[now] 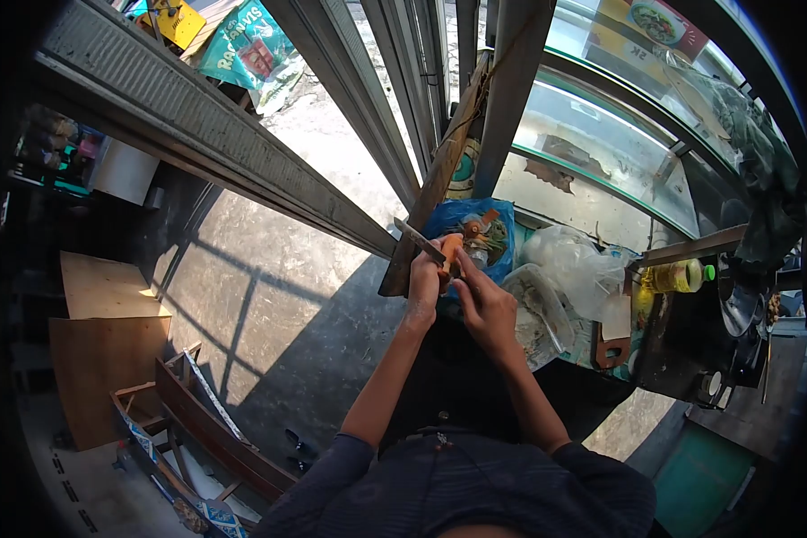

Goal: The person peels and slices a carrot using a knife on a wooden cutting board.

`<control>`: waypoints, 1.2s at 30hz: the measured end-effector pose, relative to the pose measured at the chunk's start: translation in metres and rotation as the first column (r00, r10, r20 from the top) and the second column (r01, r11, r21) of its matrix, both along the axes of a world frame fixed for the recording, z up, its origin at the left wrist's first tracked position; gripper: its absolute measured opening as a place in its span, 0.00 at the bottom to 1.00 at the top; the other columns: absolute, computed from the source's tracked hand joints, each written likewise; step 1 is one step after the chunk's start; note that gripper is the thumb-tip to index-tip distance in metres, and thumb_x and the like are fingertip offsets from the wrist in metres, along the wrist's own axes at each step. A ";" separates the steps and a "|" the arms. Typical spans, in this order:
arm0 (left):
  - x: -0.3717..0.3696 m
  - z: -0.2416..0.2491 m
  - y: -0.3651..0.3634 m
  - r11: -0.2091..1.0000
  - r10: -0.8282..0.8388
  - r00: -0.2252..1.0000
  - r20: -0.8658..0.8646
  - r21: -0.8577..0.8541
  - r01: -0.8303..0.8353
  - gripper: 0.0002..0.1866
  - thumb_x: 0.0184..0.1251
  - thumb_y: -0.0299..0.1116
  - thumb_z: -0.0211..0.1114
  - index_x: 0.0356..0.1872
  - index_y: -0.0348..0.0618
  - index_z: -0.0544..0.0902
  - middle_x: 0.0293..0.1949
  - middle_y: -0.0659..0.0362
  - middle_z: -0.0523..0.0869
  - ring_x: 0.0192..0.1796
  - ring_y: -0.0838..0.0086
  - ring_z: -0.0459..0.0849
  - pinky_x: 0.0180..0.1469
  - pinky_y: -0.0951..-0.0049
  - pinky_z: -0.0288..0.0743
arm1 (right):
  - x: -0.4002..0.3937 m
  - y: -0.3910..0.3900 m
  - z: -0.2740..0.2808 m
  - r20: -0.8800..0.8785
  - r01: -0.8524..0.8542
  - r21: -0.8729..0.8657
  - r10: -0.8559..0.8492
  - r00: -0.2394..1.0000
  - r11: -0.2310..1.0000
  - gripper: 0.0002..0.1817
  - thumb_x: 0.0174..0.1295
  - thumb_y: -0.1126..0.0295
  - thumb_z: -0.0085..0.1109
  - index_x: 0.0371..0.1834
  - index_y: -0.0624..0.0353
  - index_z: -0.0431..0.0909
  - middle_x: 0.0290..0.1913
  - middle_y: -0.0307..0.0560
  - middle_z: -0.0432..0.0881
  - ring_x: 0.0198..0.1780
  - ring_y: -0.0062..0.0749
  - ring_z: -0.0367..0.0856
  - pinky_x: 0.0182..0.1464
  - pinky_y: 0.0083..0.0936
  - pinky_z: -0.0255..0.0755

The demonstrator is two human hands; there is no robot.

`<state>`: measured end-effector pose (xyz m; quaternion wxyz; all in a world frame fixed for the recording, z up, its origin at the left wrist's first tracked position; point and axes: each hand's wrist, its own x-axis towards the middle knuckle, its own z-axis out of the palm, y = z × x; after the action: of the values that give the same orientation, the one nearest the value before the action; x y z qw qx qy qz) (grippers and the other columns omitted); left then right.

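In the middle of the head view, my left hand [424, 280] is closed around an orange carrot [452, 250]. My right hand [487, 303] is curled close against the carrot's other side. A knife [413, 236] lies across the carrot, its blade pointing up and left past my left fingers. Its handle is hidden, apparently inside my right hand. Just beyond both hands sits an open blue plastic bag [507, 218] with orange and green vegetable pieces [484, 230] in it.
Right of my hands are a clear plastic container [538, 314], a white plastic bag [569, 269], a saw handle [611, 351] and an oil bottle [677, 276]. A wooden post [403, 269] and metal panels [242, 143] rise at left. A glass case [601, 152] stands behind.
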<state>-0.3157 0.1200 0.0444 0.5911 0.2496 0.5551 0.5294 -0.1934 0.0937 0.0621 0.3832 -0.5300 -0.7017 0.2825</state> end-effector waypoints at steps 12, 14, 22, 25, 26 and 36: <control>-0.014 0.015 -0.007 0.990 -0.026 0.997 0.077 -0.133 0.036 0.23 0.79 0.47 0.45 0.57 0.44 0.81 0.23 0.71 0.69 0.19 0.91 0.57 0.21 0.87 0.47 | 0.024 0.023 -0.013 -0.223 -0.171 -0.328 0.099 0.970 0.929 0.29 0.68 0.58 0.57 0.73 0.34 0.66 0.37 0.48 0.88 0.37 0.38 0.87 0.42 0.30 0.76; -0.012 0.021 -0.006 0.992 -0.038 0.997 0.074 -0.116 0.047 0.22 0.79 0.47 0.45 0.56 0.45 0.81 0.23 0.72 0.70 0.19 0.91 0.58 0.20 0.87 0.48 | 0.025 0.022 -0.003 -0.140 -0.195 -0.378 0.152 0.978 0.905 0.30 0.67 0.56 0.57 0.74 0.31 0.64 0.35 0.47 0.87 0.33 0.39 0.86 0.39 0.31 0.75; -0.004 0.007 -0.008 0.992 -0.013 0.995 -0.098 -0.128 0.000 0.21 0.78 0.51 0.48 0.51 0.46 0.82 0.31 0.69 0.79 0.28 0.89 0.74 0.25 0.87 0.64 | 0.016 0.017 -0.007 -0.015 -0.103 -0.203 0.102 0.995 0.974 0.31 0.66 0.54 0.57 0.74 0.31 0.63 0.34 0.49 0.86 0.33 0.42 0.85 0.38 0.32 0.75; -0.002 0.008 -0.011 0.992 -0.020 0.997 -0.071 -0.124 0.011 0.21 0.79 0.48 0.49 0.50 0.44 0.83 0.31 0.68 0.79 0.28 0.89 0.74 0.27 0.87 0.64 | 0.018 0.020 -0.024 -0.159 -0.135 -0.185 0.106 0.982 0.973 0.31 0.67 0.54 0.57 0.74 0.33 0.63 0.35 0.51 0.86 0.35 0.42 0.86 0.40 0.33 0.76; -0.003 0.006 -0.014 0.991 -0.027 0.998 -0.059 -0.136 0.018 0.21 0.79 0.48 0.49 0.51 0.43 0.83 0.31 0.68 0.79 0.30 0.89 0.74 0.28 0.87 0.65 | 0.020 0.020 -0.028 -0.218 -0.172 -0.217 0.124 0.968 0.961 0.31 0.67 0.54 0.57 0.74 0.33 0.64 0.35 0.52 0.86 0.35 0.42 0.86 0.40 0.33 0.76; -0.003 -0.005 -0.015 0.990 0.008 0.999 -0.039 -0.140 -0.013 0.22 0.80 0.50 0.47 0.54 0.45 0.81 0.32 0.69 0.79 0.28 0.88 0.73 0.26 0.86 0.64 | 0.016 0.005 -0.002 0.035 -0.108 -0.091 0.111 0.993 0.990 0.32 0.66 0.56 0.57 0.74 0.34 0.63 0.32 0.49 0.85 0.31 0.47 0.84 0.36 0.39 0.75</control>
<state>-0.3191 0.1054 0.0394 0.5937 0.2145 0.6034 0.4873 -0.1770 0.0991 0.0600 0.3291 -0.5127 -0.7239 0.3237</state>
